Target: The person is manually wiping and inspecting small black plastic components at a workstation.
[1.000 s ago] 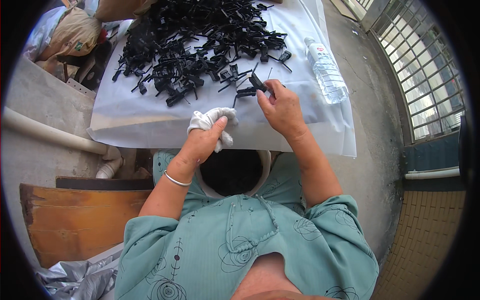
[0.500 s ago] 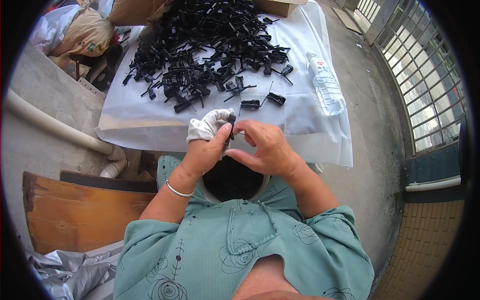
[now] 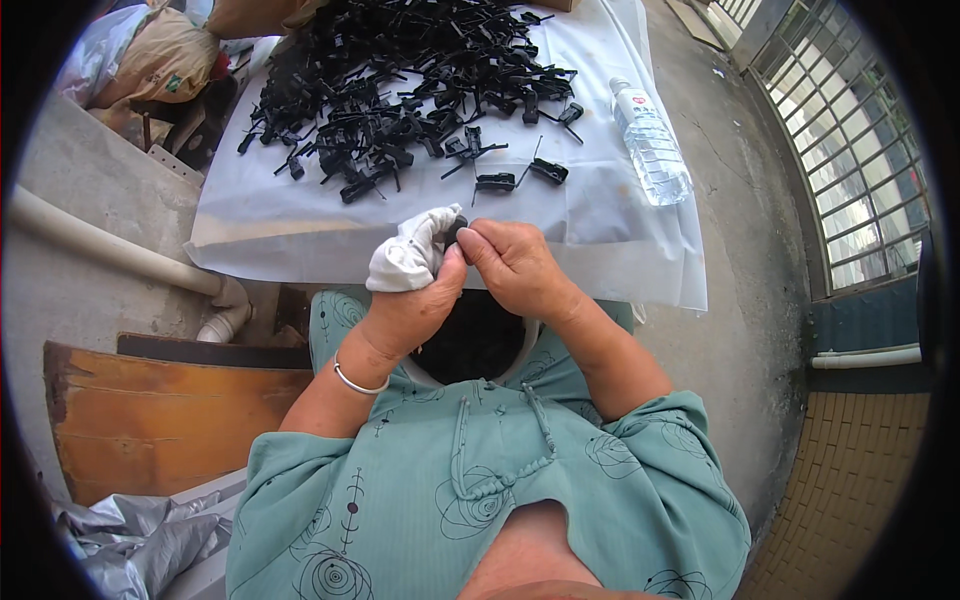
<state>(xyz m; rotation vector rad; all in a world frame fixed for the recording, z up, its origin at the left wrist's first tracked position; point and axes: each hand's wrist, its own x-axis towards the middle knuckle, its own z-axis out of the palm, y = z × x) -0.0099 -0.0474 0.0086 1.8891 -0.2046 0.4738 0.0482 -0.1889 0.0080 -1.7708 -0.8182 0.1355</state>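
My left hand (image 3: 425, 300), its fingers covered by a white cloth glove (image 3: 408, 258) with the thumb bare, is closed on a small black plastic part (image 3: 456, 230). The thumb and fingers of my bare right hand (image 3: 515, 265) pinch the same part from the right, and most of it is hidden between the two hands. Just beyond, on the table, lie two similar black parts (image 3: 496, 182) with thin stems. Behind them spreads a large heap of such black plastic parts (image 3: 400, 80). Below my hands, between my knees, a round container with dark contents (image 3: 468, 338) partly shows.
A water bottle (image 3: 650, 145) lies on the right of the table, which has a whitish plastic cover (image 3: 610, 250). Sacks (image 3: 165, 62) are piled at the far left. A pipe (image 3: 110, 245) and a brown board (image 3: 170, 420) are on the left; a barred window (image 3: 850, 130) is right.
My right hand has closed in from spread fingers to a pinch on the black part. The part has turned and is now more hidden. The view has shifted slightly.
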